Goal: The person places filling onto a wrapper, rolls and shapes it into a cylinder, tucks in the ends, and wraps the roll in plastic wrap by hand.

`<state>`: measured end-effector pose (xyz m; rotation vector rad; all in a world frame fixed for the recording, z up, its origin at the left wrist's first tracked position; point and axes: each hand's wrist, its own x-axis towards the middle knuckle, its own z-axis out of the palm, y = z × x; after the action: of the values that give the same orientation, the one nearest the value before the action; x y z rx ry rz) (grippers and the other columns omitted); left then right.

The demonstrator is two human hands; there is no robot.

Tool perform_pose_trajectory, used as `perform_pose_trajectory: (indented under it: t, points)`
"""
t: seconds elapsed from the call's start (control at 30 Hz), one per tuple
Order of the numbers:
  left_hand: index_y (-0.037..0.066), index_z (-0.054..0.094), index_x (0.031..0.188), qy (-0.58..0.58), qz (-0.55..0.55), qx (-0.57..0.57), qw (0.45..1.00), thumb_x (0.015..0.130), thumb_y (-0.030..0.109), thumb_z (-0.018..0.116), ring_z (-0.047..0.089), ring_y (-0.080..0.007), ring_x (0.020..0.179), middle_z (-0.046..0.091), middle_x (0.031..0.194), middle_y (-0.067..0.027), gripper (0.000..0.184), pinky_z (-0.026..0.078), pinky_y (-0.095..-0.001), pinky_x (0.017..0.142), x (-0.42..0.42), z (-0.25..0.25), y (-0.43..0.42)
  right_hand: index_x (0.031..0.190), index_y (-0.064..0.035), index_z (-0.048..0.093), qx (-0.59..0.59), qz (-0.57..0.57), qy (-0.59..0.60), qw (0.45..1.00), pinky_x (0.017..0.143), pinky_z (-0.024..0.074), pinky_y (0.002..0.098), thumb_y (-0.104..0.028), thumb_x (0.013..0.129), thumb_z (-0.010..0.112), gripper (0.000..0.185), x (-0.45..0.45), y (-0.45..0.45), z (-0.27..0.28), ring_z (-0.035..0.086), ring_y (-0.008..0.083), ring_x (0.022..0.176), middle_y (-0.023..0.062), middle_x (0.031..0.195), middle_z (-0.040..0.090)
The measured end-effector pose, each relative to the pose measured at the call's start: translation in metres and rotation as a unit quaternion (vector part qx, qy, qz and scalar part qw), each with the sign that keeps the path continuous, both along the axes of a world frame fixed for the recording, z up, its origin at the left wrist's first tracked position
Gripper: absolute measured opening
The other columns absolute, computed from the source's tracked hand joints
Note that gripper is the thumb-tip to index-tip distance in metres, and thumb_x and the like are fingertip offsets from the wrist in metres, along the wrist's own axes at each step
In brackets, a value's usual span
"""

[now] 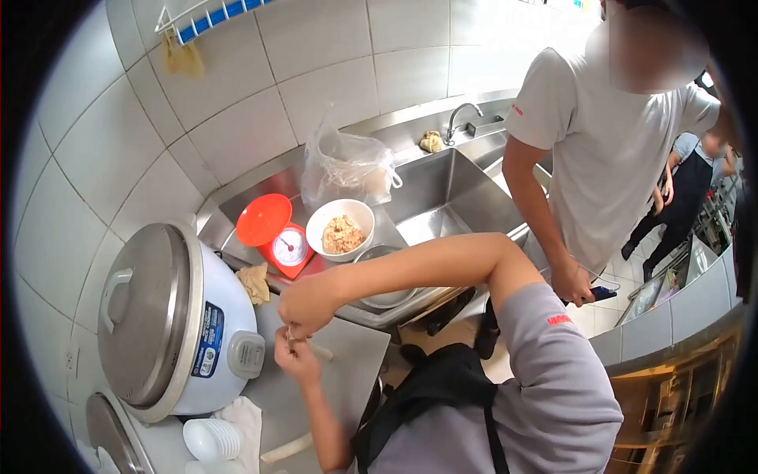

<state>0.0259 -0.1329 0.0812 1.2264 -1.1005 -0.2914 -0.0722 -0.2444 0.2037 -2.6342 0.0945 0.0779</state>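
My right hand (308, 304) reaches in from the right and is closed in a pinch. Just below it, my left hand (297, 357) is also closed. Their fingertips meet around something small and pale that I cannot make out. Both hands are above the grey counter (355, 355), beside the large rice cooker (213, 316). Beyond my right hand stands a red scale (288, 249) with a round dial. A white bowl (341, 229) of chunky orange-brown food is right beside it.
A plastic bag (339, 170) lies behind the bowl, near the steel sink (450, 197) and its faucet (462, 122). Stacked white cups (213, 440) and a brown cloth (254, 283) are near the cooker. One person (612, 158) stands at right holding a dark object; another is farther back.
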Motion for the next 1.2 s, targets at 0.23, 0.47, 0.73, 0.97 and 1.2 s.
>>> perform_pose_trajectory:
  t: [0.23,0.47,0.73,0.97,1.2]
  points:
    - [-0.004,0.054,0.081,0.008,0.062,-0.014,0.998,0.081,0.008,0.046,0.047,-0.0148,0.060,0.052,0.064,-0.0071,0.015,0.040,-0.0298,0.056,-0.005,-0.007,-0.002,0.064,0.0010,0.063,-0.121,-0.034,-0.053,0.991,0.057,0.0479,0.0442,-0.024,0.076,0.057,0.028,0.005,0.010,-0.023,0.060,0.0366,0.060,0.0173,0.057,0.059]
    - [-0.005,0.054,0.076,0.040,0.114,0.013,0.993,0.080,0.006,0.048,0.047,-0.0121,0.060,0.052,0.065,-0.0057,0.013,0.041,-0.0270,0.057,0.007,-0.007,0.004,0.059,0.0020,0.056,0.024,-0.113,-0.269,0.956,0.054,0.0452,0.0425,-0.018,0.076,0.054,0.026,0.008,0.017,-0.053,0.056,0.0353,0.055,0.0201,0.057,0.055]
    - [-0.002,0.054,0.073,0.044,0.146,0.005,0.988,0.081,0.004,0.049,0.051,-0.0112,0.058,0.054,0.063,-0.0040,0.011,0.043,-0.0267,0.056,0.012,0.005,0.007,0.073,0.0041,0.063,0.319,-0.284,-0.331,0.841,0.054,0.0459,0.0313,-0.013,0.083,0.050,0.023,0.016,0.041,-0.082,0.056,0.0123,0.057,0.0108,0.060,0.060]
    - [-0.002,0.056,0.095,0.111,0.073,-0.041,0.990,0.087,0.005,0.051,0.058,-0.0136,0.071,0.058,0.082,-0.0077,0.011,0.046,-0.0262,0.066,0.024,-0.007,0.021,0.090,0.0012,0.068,0.114,-0.345,-0.321,0.875,0.063,0.0494,0.0363,-0.005,0.074,0.060,0.019,-0.015,-0.030,-0.103,0.063,0.0282,0.066,0.0198,0.075,0.064]
    - [0.000,0.053,0.115,0.133,-0.040,-0.057,0.989,0.081,0.004,0.067,0.058,-0.0106,0.077,0.060,0.083,-0.0063,0.037,0.047,-0.0233,0.066,0.016,-0.008,0.023,0.081,-0.0019,0.069,0.000,-0.363,-0.121,0.924,0.067,0.0507,0.0397,0.001,0.067,0.061,0.016,-0.015,-0.088,-0.191,0.064,0.0338,0.074,0.0176,0.079,0.066]
